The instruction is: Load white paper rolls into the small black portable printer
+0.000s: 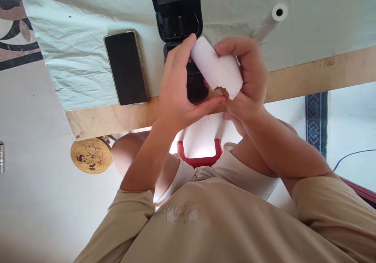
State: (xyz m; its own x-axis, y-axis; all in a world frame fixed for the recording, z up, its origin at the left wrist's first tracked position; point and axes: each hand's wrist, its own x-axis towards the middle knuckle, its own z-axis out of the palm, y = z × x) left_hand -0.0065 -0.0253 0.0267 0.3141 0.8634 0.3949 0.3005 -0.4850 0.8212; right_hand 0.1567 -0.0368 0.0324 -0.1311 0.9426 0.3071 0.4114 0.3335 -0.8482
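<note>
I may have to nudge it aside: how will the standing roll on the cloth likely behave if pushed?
The roll would probably tip if pushed high, being narrow and on end. Once over, its round side would likely let it roll. It looks thickly wound about its dark core, so probably firm.

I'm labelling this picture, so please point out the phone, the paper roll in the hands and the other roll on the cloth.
Phone [126, 68]: head view, middle of its screen.
Held paper roll [216, 65]: head view, its curved side.
Other roll [267, 26]: head view, its side.
</note>
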